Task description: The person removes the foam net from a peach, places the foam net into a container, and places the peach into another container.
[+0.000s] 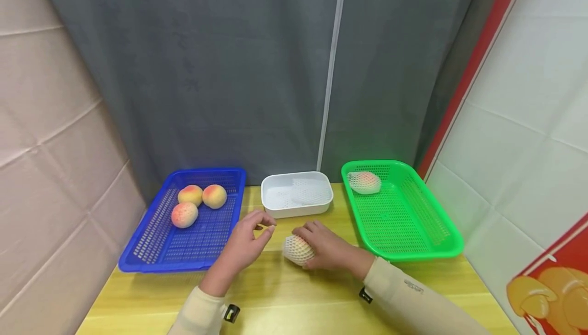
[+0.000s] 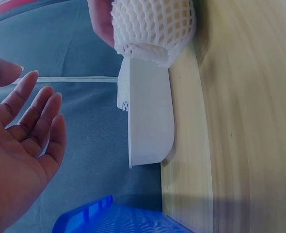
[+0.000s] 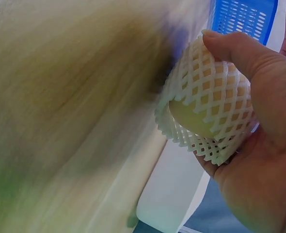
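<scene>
My right hand [image 1: 327, 245] grips a peach in a white foam net [image 1: 297, 249] above the front middle of the table. In the right wrist view, thumb and fingers wrap the netted peach [image 3: 211, 97], and its pale skin shows through the net's open end. My left hand [image 1: 247, 240] hovers to the left of it, fingers loosely bent and holding nothing; the left wrist view shows its palm [image 2: 17, 160] bare. Just behind both hands stands a white tray [image 1: 297, 212] with foam nets [image 1: 310, 192] inside.
A blue basket [image 1: 151, 263] on the left holds three bare peaches [image 1: 185, 215]. To the right, a green basket [image 1: 413, 256] has one netted peach [image 1: 365, 183] in its far left corner. A grey curtain [image 1: 220, 69] hangs behind the wooden table [image 1: 285, 304].
</scene>
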### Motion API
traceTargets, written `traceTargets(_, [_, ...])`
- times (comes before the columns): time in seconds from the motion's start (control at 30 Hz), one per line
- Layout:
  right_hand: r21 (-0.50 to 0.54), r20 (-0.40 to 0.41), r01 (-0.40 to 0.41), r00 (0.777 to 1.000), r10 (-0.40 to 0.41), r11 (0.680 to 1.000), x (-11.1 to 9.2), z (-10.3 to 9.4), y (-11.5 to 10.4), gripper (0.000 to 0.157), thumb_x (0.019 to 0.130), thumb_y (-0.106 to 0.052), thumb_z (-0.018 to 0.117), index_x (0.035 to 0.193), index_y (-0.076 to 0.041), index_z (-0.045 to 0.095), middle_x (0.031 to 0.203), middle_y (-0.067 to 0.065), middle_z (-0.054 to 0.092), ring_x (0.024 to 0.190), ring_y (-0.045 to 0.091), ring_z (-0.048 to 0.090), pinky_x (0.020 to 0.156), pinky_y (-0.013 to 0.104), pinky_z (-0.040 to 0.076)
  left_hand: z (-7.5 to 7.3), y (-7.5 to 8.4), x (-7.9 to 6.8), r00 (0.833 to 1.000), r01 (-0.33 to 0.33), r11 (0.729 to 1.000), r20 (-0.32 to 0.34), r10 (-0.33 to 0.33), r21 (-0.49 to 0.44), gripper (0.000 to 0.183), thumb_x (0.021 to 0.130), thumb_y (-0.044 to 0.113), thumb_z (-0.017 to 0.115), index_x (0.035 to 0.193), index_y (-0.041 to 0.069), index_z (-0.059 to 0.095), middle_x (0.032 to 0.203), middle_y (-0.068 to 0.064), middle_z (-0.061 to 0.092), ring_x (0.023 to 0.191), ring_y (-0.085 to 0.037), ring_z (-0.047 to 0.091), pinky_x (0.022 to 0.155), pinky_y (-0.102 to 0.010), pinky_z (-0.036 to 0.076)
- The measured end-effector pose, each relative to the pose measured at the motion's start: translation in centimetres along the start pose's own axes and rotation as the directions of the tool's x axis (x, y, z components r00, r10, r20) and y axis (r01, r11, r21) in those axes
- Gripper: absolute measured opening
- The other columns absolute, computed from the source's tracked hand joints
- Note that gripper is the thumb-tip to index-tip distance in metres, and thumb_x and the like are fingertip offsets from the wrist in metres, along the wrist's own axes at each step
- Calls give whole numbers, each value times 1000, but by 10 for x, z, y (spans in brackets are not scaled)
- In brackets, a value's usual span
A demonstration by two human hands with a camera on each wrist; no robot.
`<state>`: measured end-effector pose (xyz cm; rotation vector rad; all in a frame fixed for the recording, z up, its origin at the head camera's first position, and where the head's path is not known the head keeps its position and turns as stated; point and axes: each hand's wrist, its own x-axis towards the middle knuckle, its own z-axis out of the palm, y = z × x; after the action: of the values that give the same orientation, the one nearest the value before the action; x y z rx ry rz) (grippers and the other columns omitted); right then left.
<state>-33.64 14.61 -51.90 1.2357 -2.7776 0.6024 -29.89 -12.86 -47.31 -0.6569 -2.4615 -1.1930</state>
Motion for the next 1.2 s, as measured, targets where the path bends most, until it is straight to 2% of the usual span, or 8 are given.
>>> traceTargets(0.23, [6, 16, -9, 1000, 9, 1000, -1, 4, 1, 87, 81, -25, 99, 155, -13, 56, 136, 3, 60, 121, 19, 51, 105, 42, 54, 2, 1, -1, 1000, 15, 1000, 24, -15, -23, 12, 102, 6, 75, 107, 17, 75, 108, 10, 70, 107, -18, 69, 97, -56, 59])
traceTargets(0.47, [1, 11, -12, 1000, 12, 1000, -1, 9, 3, 90, 81, -28, 100, 156, -15, 54, 140, 2, 60, 121, 18, 52, 107, 42, 54, 6, -1, -1, 999, 26, 999, 40, -24, -41, 17, 102, 6, 75, 105, 22, 74, 108, 12, 69, 108, -17, 69, 97, -61, 58])
traceTargets(0.57, [-5, 16, -25, 1000, 26, 1000, -2, 10, 2, 91, 80, -30, 100, 157, -16, 53, 142, 2, 60, 123, 18, 52, 109, 42, 53, 7, -1, -1, 999, 13, 999, 50, -11, -41, 14, 102, 6, 75, 105, 20, 75, 107, 10, 69, 107, -18, 69, 95, -59, 59])
traceTargets(0.7, [13, 17, -45, 999, 45, 999, -4, 9, 1, 100, 78, -36, 102, 160, -13, 51, 149, 4, 60, 130, 22, 53, 114, 47, 50, 10, -2, -3, 994, 13, 999, 105, -9, -31, 9, 104, 8, 74, 106, 16, 75, 105, 9, 70, 104, -18, 69, 94, -55, 60])
traceTargets(0.83, [95, 1, -82, 997, 82, 992, -10, 8, 1, 110, 76, -42, 103, 164, -9, 45, 158, 9, 56, 142, 28, 52, 120, 54, 46, 13, -4, -5, 985, 28, 999, 168, -24, -18, 6, 106, 11, 72, 109, 15, 76, 106, 7, 72, 104, -20, 70, 93, -53, 61])
traceTargets(0.97, [237, -20, -137, 989, 146, 962, -20, 5, 2, 114, 80, -48, 100, 166, -5, 40, 163, 17, 50, 150, 36, 46, 124, 58, 41, 14, -6, -6, 977, 45, 999, 208, -40, -19, 7, 107, 14, 71, 112, 13, 76, 109, 5, 75, 106, -23, 72, 91, -48, 61])
traceTargets(1.1, [363, -22, -197, 975, 219, 911, -30, 3, 4, 115, 84, -54, 96, 168, -1, 36, 167, 24, 43, 154, 42, 42, 125, 61, 37, 15, -7, -8, 970, 84, 996, 231, -75, -28, 8, 108, 14, 70, 114, 14, 76, 109, 5, 76, 107, -22, 72, 90, -40, 60])
traceTargets(1.2, [419, -22, -236, 963, 269, 877, -36, 1, 6, 111, 87, -51, 94, 167, 0, 36, 166, 26, 44, 152, 44, 46, 124, 63, 39, 16, -9, -9, 966, 116, 993, 237, -105, -30, 7, 108, 14, 71, 113, 14, 76, 109, 5, 76, 106, -21, 72, 90, -37, 59])
